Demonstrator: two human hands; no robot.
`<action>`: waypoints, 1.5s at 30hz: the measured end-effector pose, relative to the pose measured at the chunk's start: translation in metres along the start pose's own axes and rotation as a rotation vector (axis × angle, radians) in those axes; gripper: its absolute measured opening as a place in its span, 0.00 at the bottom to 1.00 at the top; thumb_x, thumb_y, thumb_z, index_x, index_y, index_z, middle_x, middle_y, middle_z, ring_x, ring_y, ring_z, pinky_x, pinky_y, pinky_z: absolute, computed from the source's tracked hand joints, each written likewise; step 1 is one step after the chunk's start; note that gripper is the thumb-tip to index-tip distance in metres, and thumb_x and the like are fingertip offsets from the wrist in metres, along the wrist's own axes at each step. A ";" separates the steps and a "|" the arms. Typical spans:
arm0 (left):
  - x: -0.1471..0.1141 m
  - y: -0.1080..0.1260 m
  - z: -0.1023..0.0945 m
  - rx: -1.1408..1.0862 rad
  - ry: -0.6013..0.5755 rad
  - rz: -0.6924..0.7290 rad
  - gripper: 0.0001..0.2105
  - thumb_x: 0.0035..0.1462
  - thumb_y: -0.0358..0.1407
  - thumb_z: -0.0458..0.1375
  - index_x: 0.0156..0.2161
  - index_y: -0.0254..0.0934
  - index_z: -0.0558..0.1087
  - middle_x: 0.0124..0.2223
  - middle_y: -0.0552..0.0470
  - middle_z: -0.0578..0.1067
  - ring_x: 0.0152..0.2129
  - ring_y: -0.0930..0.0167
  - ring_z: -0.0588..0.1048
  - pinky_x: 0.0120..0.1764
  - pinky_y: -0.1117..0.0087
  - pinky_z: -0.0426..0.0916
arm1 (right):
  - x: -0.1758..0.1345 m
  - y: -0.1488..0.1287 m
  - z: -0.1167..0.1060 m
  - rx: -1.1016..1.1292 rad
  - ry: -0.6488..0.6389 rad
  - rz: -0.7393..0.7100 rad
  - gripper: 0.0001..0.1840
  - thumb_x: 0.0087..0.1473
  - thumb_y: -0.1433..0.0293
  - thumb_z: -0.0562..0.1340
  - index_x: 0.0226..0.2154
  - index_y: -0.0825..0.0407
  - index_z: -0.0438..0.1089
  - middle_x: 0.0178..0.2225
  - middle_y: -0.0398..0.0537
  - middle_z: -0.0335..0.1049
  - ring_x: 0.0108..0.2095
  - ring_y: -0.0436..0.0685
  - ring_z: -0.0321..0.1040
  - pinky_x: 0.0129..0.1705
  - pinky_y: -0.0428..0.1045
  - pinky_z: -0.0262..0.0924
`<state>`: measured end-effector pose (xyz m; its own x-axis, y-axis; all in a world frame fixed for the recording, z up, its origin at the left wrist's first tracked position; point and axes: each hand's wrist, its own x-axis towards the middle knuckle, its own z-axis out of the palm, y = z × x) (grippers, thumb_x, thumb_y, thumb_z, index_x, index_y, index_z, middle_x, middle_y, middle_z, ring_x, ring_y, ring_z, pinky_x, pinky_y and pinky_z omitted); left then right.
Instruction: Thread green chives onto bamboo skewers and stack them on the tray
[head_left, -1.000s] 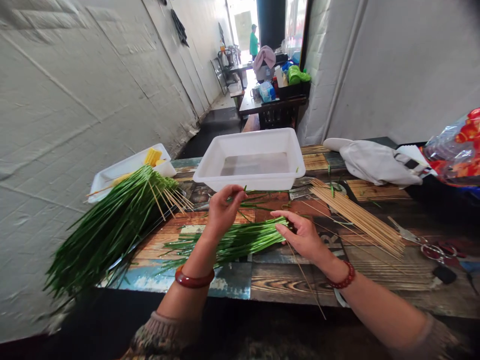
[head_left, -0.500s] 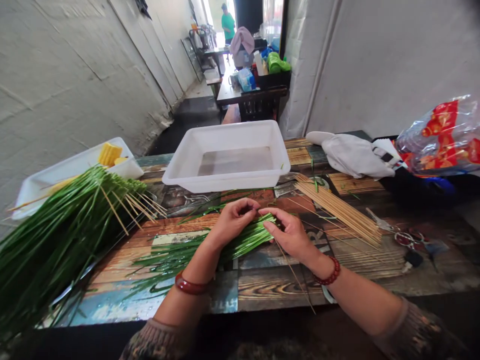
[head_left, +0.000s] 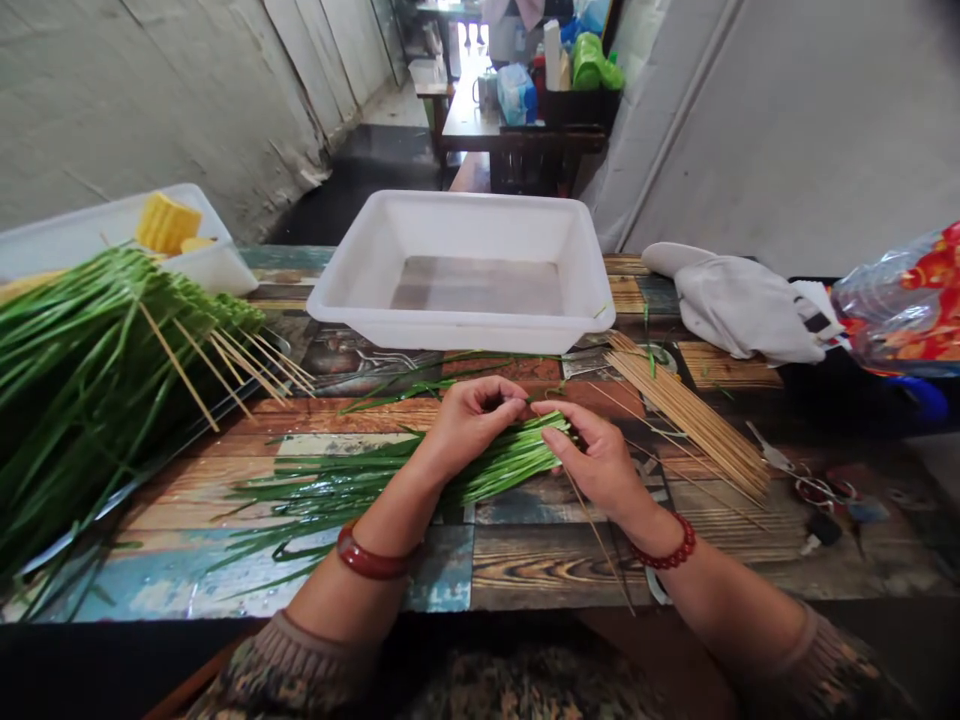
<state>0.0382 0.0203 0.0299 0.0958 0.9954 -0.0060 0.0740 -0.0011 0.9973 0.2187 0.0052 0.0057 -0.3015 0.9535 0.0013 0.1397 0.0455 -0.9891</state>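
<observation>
Spreading across the view, the wooden surface (head_left: pixel 536 575) puts everything within reach. At its left lies a heap of greens (head_left: pixel 67 335), pale ends gathered and thin sticks (head_left: pixel 178 368) poking out, all laid alike, probably to avoid tangling. At the far side stands a white tub (head_left: pixel 450 319), a green scrap (head_left: pixel 600 311) on its near right corner. The white tray (head_left: pixel 221 272), partly behind the heap, holds yellow corn (head_left: pixel 166 222). The bunch (head_left: pixel 506 465) lies flat in front of the tub, leaves pointing left, so the surface seems to bear its weight. Just to its right sits a pile of sticks (head_left: pixel 690 420), handy for the right hand (head_left: pixel 600 465), whose fingers are clamped around the bunch's ends, likely to level them. The left hand (head_left: pixel 469 420) curls its fingers close to the thumb beside those ends; whether they pinch anything cannot be told. A lone stick (head_left: pixel 602 545) slants from beneath the right hand to the surface's near edge.
</observation>
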 end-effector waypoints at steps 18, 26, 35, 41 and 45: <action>-0.001 -0.001 0.002 0.185 0.000 0.092 0.06 0.53 0.34 0.60 0.33 0.32 0.77 0.28 0.52 0.76 0.24 0.75 0.70 0.28 0.75 0.63 | 0.003 0.007 0.001 0.017 0.006 0.014 0.17 0.55 0.63 0.61 0.46 0.52 0.74 0.36 0.46 0.75 0.25 0.49 0.68 0.22 0.43 0.70; -0.001 -0.002 0.001 0.174 0.002 0.099 0.06 0.53 0.34 0.60 0.32 0.33 0.76 0.28 0.52 0.77 0.24 0.75 0.71 0.28 0.75 0.63 | 0.003 0.006 0.001 0.003 0.006 0.019 0.17 0.55 0.64 0.61 0.47 0.50 0.74 0.37 0.45 0.75 0.24 0.48 0.68 0.22 0.42 0.70; 0.000 -0.003 0.002 0.246 -0.004 0.155 0.06 0.54 0.33 0.59 0.32 0.33 0.77 0.29 0.51 0.77 0.25 0.74 0.71 0.30 0.76 0.64 | 0.004 0.009 0.000 0.001 0.004 0.015 0.16 0.55 0.65 0.61 0.46 0.50 0.73 0.35 0.44 0.74 0.23 0.48 0.67 0.22 0.43 0.68; -0.002 -0.002 0.001 0.275 0.028 0.170 0.05 0.54 0.33 0.59 0.32 0.34 0.77 0.29 0.51 0.78 0.27 0.72 0.74 0.31 0.75 0.66 | 0.004 0.004 0.004 -0.024 0.031 0.015 0.15 0.53 0.67 0.60 0.44 0.50 0.74 0.33 0.44 0.75 0.21 0.48 0.67 0.21 0.43 0.66; -0.002 -0.002 -0.001 0.282 0.040 0.173 0.06 0.54 0.34 0.59 0.32 0.34 0.77 0.28 0.51 0.78 0.25 0.72 0.73 0.29 0.75 0.66 | 0.007 0.006 0.009 0.021 0.032 0.012 0.15 0.53 0.66 0.60 0.43 0.49 0.74 0.31 0.44 0.75 0.21 0.49 0.67 0.19 0.43 0.66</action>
<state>0.0372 0.0182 0.0282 0.0926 0.9810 0.1704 0.3325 -0.1918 0.9234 0.2087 0.0090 -0.0015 -0.2693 0.9630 -0.0066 0.1233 0.0277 -0.9920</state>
